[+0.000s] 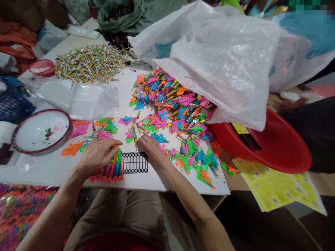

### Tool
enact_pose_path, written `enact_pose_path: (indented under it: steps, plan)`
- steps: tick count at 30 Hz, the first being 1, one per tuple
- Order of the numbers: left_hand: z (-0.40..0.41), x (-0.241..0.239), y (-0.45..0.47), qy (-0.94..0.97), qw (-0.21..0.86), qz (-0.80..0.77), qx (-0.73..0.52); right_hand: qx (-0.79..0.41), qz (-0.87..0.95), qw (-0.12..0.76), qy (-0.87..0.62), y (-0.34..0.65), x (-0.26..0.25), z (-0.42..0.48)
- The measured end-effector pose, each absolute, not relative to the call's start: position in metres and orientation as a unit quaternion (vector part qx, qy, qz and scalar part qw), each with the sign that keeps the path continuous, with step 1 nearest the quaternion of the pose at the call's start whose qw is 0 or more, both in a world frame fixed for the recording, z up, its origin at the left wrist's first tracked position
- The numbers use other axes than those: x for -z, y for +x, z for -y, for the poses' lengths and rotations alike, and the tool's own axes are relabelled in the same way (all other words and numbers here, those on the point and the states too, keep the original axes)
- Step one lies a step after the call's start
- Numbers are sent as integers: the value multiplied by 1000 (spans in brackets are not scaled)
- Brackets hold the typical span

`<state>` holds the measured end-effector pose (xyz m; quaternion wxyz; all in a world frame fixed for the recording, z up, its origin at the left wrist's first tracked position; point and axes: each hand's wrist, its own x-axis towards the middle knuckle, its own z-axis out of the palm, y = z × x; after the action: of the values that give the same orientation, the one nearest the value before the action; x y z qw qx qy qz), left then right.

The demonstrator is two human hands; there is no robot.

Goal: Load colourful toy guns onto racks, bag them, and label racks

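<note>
Along the near edge of the white table [52, 170], between our hands, lies the black slotted rack [135, 162], long axis running left to right. Our left hand [101, 151] bends over the orange-ended toys [113, 169] at the rack's left — whether it grips them, we cannot tell. Our right hand [151, 145] is nearer the bare slots, at their far right corner, fingers curled — any hold is hidden. Just left of its fingertips lies a yellow-banded tube [136, 144].
</note>
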<state>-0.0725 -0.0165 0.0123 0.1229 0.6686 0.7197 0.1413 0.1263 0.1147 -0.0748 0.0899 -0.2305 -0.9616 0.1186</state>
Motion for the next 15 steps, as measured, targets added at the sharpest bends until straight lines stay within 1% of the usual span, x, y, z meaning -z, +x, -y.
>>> enact_pose_path:
  steps: [3, 6, 8, 10, 13, 15]
  plan:
    - [17, -14, -72, 668, 115, -721, -142, -139, 927, 80, -339, 122, 72, -104]
    - [17, -17, -71, 662, 110, -729, -134, -171, 898, 27, -404, 101, 64, -100]
    - [17, -19, -71, 660, 112, -733, -123, -204, 872, 9, -444, 90, 62, -99]
    - [17, -20, -71, 662, 115, -732, -115, -265, 845, 42, -463, 88, 63, -98]
    - [17, -20, -71, 666, 111, -729, -114, -388, 803, 161, -423, 97, 73, -88]
    - [17, -19, -72, 667, 107, -728, -116, -448, 776, 215, -389, 102, 84, -75]
